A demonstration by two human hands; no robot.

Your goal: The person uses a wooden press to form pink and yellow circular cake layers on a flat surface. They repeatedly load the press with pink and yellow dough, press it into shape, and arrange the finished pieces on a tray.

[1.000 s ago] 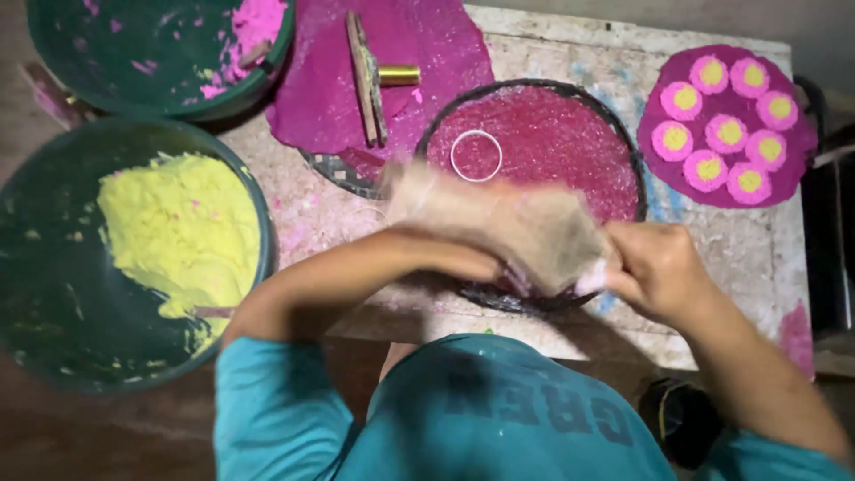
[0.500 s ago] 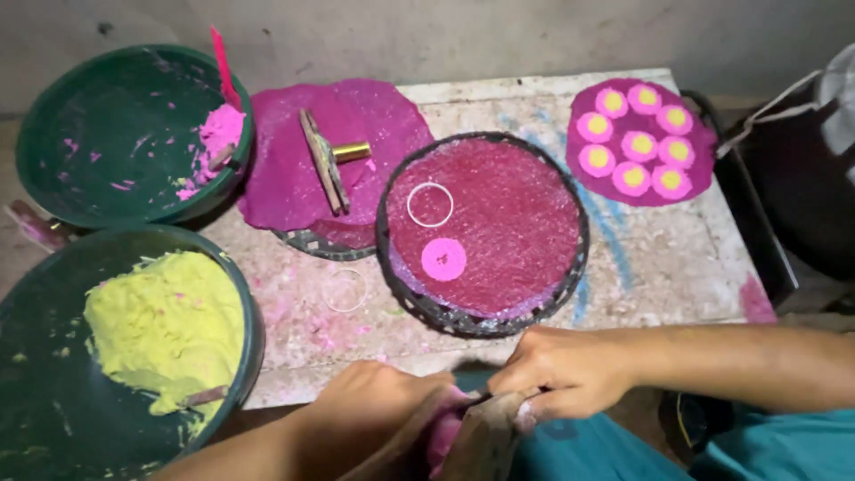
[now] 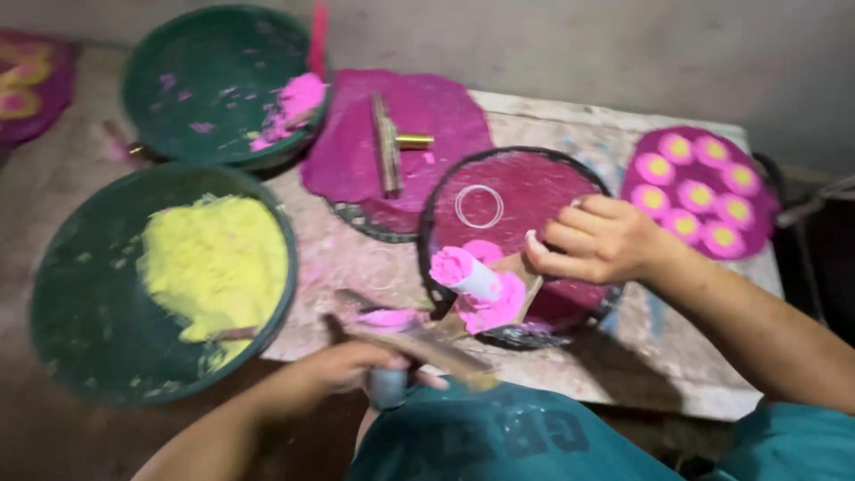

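Observation:
My right hand (image 3: pixel 598 239) hovers over the near edge of a round dark tray (image 3: pixel 583 174) lined with magenta. Its fingertips pinch a brown flat piece (image 3: pixel 517 267) that carries a lump of pink paste (image 3: pixel 496 305). Beside the lump is a short whitish cylinder (image 3: pixel 463 270) capped with pink paste. My left hand (image 3: pixel 352 367) is low at the table's front edge. It is closed around a blurred wooden tool (image 3: pixel 419 343) with a grey handle. A thin white ring (image 3: pixel 478 206) lies on the tray.
A green bowl of yellow paste (image 3: pixel 214 267) stands at the left. Behind it is a green bowl (image 3: pixel 205 80) with pink paste. A magenta sheet (image 3: pixel 427 116) bears a wooden tool with a brass part (image 3: pixel 388 147). A magenta disc of pink-and-yellow flowers (image 3: pixel 699 191) lies at the right.
Both hands have come up from below the table's front edge. The right hand now reaches over the tray with pink paste, and the left holds a wooden tool.

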